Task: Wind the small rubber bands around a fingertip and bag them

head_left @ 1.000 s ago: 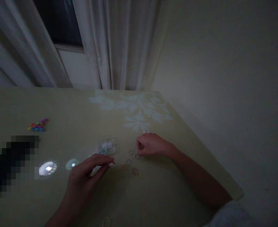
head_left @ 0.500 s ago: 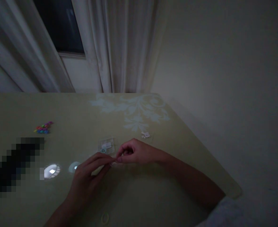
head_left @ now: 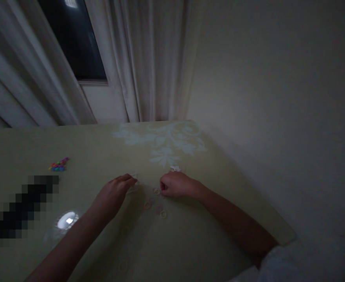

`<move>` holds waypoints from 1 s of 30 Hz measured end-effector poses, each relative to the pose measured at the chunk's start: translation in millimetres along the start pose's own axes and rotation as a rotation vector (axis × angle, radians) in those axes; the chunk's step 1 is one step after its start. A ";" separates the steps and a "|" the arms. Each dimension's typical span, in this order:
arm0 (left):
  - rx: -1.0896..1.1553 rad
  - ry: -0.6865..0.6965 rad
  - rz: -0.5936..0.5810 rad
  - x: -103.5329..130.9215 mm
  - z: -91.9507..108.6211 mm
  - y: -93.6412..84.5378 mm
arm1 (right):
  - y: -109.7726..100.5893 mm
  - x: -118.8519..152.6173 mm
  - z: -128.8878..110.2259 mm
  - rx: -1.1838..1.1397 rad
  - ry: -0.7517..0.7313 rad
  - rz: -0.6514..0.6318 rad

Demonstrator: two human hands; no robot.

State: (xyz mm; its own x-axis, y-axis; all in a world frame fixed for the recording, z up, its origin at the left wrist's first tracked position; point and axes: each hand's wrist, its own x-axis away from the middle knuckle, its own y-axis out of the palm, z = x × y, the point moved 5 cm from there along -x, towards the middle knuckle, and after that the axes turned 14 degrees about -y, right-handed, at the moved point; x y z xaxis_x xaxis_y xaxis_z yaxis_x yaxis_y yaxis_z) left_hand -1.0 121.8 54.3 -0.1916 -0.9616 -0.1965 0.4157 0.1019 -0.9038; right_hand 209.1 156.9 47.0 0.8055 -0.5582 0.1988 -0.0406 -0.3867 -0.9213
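Head view, dim room: pale green table (head_left: 190, 243) with white leaf print, curtains (head_left: 149, 58) and dark window (head_left: 72, 35) behind, blank wall on the right. Hands apart now, unlike half a second ago when fingertips met in the middle over the work. Left hand (head_left: 114, 196) moved out and away to the small clear packet (head_left: 133, 185), fingertips on or just over its near edge; contact too dark to call, fingers loosely curled, nothing clearly held. Right hand (head_left: 174, 185) pulled back to the right, loosely fisted, knuckles down on the table, thumb side just beside one small ring (head_left: 156, 191); cannot tell whether anything pinched inside. Loose rings (head_left: 155, 207) exposed again between and below the hands, scattered on the table, one yellowish at the near end (head_left: 163, 214). Reads as a handover or join finished and each hand back at its own supply, a judgement only. One more ring (head_left: 123, 266) lying alone near the bottom edge. Small white piece (head_left: 175, 169) just beyond the right hand. Coloured bundle of bands (head_left: 58, 164) well off to the left, untouched. Bright lamp reflection (head_left: 67, 220) on the tabletop beside a blurred-out patch.
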 end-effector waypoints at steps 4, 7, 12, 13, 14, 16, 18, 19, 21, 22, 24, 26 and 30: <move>0.054 -0.011 0.053 5.4 0.8 -3.2 | -0.5 -0.1 -2.7 0.006 -0.009 -0.003; 0.146 0.022 0.081 13.6 12.5 0.2 | -10.4 2.6 -2.6 -0.022 0.003 0.031; 0.326 0.076 0.148 27.9 36.9 7.0 | -22.1 2.9 -14.4 -0.274 -0.088 0.129; 0.357 0.092 0.170 30.0 39.3 5.6 | -21.0 1.9 -17.8 -0.411 -0.117 0.162; 0.390 0.117 0.194 31.9 40.9 3.0 | -19.0 0.8 -20.7 -0.564 -0.143 0.196; 0.451 0.173 0.240 35.3 41.1 -3.9 | -12.8 -1.7 -24.3 -0.856 -0.179 0.245; 0.505 0.174 0.272 37.6 36.5 -9.3 | -5.5 -4.3 -25.6 -1.026 -0.207 0.238; 0.532 0.140 0.280 38.5 32.4 -10.4 | -2.4 -5.4 -25.1 -1.059 -0.216 0.231; 0.598 0.035 0.273 40.6 22.4 -9.0 | 2.2 -6.8 -20.7 -0.991 -0.193 0.241; 0.636 -0.017 0.261 42.1 17.5 -6.9 | 3.4 -6.8 -17.4 -0.893 -0.168 0.258; 0.703 -0.094 0.226 45.6 9.5 -2.0 | 4.8 -6.0 -12.9 -0.658 -0.119 0.278; 0.738 -0.148 0.188 48.2 4.0 1.9 | 7.5 -5.0 -13.5 -0.482 -0.092 0.239; 0.760 -0.219 0.151 48.0 -1.3 3.3 | 15.7 -3.0 -21.2 -0.288 -0.016 0.138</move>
State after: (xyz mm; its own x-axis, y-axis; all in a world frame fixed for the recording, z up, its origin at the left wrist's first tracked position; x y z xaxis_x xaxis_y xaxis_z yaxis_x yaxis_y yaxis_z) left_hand -10.0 76.3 41.4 0.0610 -0.9875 -0.1455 0.9296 0.1093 -0.3520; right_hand 193.5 136.9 39.0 0.7900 -0.6090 0.0706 -0.3142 -0.5012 -0.8063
